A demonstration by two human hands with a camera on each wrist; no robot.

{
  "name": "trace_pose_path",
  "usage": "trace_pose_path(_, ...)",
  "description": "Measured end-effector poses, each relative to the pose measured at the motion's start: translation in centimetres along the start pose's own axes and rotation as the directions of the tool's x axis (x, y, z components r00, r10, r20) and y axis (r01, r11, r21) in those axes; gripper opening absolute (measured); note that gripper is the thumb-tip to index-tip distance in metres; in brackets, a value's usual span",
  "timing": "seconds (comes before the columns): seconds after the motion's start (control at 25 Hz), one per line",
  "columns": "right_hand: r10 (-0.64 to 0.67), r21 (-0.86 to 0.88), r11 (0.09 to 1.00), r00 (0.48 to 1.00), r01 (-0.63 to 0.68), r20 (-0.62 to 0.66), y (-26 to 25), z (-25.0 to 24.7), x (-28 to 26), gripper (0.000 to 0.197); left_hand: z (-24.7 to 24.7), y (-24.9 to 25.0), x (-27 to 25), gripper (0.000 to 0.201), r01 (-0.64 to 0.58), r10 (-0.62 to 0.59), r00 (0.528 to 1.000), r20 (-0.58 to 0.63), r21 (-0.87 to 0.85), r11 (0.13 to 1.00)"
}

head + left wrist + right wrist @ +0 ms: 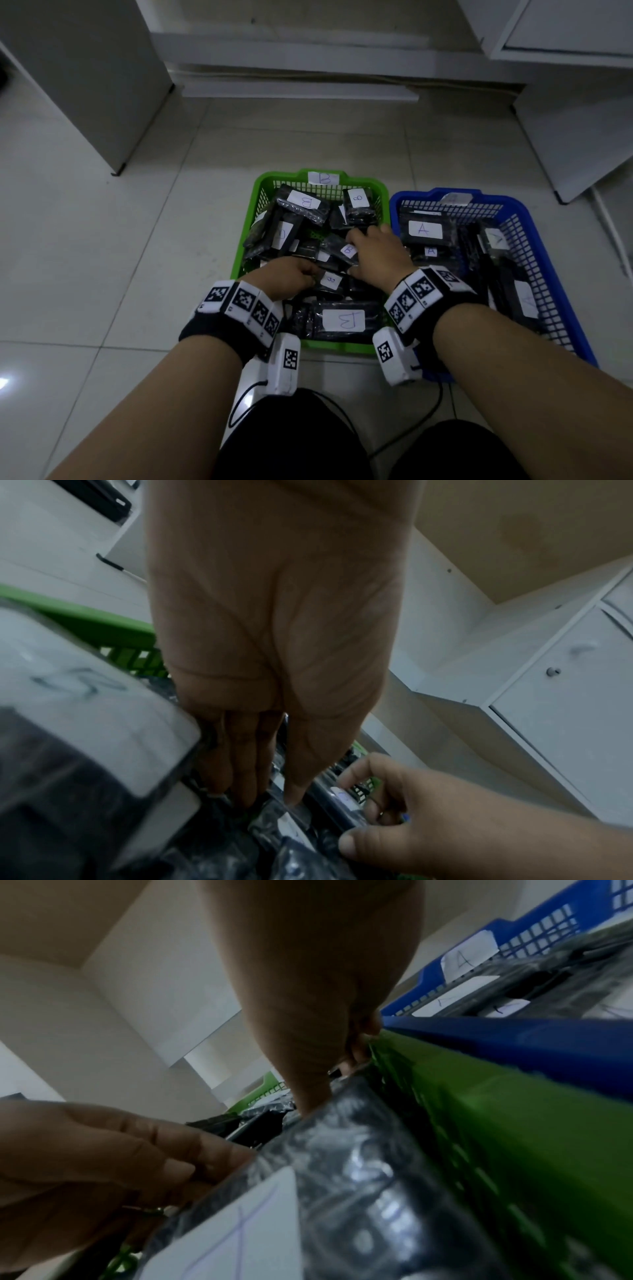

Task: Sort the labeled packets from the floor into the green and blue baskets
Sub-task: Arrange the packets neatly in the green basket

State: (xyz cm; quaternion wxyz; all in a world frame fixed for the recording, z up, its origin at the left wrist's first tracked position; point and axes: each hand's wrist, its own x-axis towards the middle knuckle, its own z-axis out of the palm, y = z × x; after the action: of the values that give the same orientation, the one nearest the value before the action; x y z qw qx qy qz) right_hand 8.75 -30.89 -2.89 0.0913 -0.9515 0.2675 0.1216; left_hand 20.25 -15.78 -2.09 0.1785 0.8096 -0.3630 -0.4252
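Both hands are inside the green basket [335, 347], which holds several black packets with white "B" labels. My left hand [310, 274] curls its fingers on the left edge of a small B packet [330, 281]. In the left wrist view its fingers [240, 785] and thumb point down into the pile. My right hand [363, 246] lies over another B packet [347, 251], and its thumb and forefinger pinch a packet edge [346, 815]. The blue basket [496, 198] on the right holds "A" packets [424, 230]. No packet shows on the floor.
The baskets stand side by side on pale floor tiles, touching. White cabinets [85, 85] stand at the left, back and right. A large B packet [344, 320] lies at the green basket's near edge. Cables run from my wrist cameras across my knees.
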Motion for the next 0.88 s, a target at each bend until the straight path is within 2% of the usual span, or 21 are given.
trace_pose_path(0.12, 0.076, 0.176, 0.982, 0.997, -0.072, -0.019, 0.4, -1.1, -0.5, 0.058, 0.1, 0.2, 0.1, 0.032, -0.016, 0.016, 1.000, -0.005, 0.046, 0.999)
trace_pose_path(0.24, 0.182, 0.376, 0.913, 0.983, -0.156, -0.034, 1.2, -2.6, -1.4, 0.053, 0.2, 0.6, 0.4, 0.030, -0.033, 0.033, 0.999, 0.008, 0.075, 0.997)
trace_pose_path(0.4, 0.153, 0.352, 0.926, 0.988, -0.138, -0.015, 1.9, -2.5, -3.0, 0.038, 0.7, 1.8, 1.2, 0.031, -0.085, 0.085, 0.996, 0.002, 0.090, 0.992)
trace_pose_path(0.48, 0.185, 0.428, 0.892, 0.981, -0.145, -0.053, 2.2, -2.0, -3.4, 0.032, 1.0, 2.7, 1.9, 0.036, -0.115, 0.116, 0.993, -0.006, 0.048, 0.992)
trace_pose_path(0.6, 0.297, 0.628, 0.757, 0.951, -0.182, -0.082, 3.0, -1.6, -3.6, 0.030, 1.7, 4.0, 3.3, 0.035, -0.081, 0.080, 0.996, 0.045, 0.002, 0.997)
trace_pose_path(0.68, 0.308, 0.693, 0.696, 0.950, -0.186, -0.055, 3.5, -1.1, -3.7, 0.031, 2.0, 4.6, 4.0, 0.035, -0.027, 0.033, 0.997, 0.071, -0.085, 0.996)
trace_pose_path(0.88, 0.295, 0.742, 0.650, 0.954, -0.163, -0.049, 4.3, -0.2, -3.8, 0.033, 1.7, 5.3, 5.3, 0.036, 0.048, -0.031, 0.989, 0.145, -0.116, 0.992)
